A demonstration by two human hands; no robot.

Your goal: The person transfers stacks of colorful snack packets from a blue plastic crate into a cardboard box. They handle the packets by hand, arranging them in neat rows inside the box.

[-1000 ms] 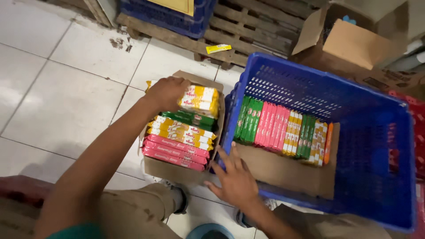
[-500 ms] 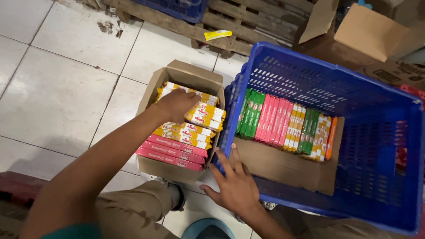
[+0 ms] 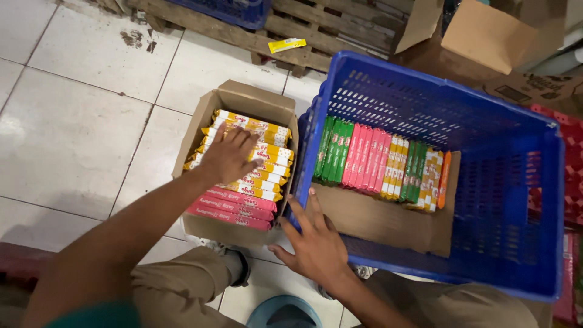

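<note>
My left hand [image 3: 229, 155] lies open on yellow packets [image 3: 258, 152] in the cardboard box [image 3: 243, 96]; right hand [image 3: 316, 243] rests spread, empty, on the blue crate [image 3: 425, 97] rim.

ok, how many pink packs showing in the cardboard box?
3 pink packs, stacked at the near end of the cardboard box, just below the left hand. More may lie underneath.

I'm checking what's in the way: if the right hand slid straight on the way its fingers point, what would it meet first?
The right hand points up-left along the blue crate rim, so probably the near wall of the cardboard box holding the pink packs; depth is unclear.
</note>
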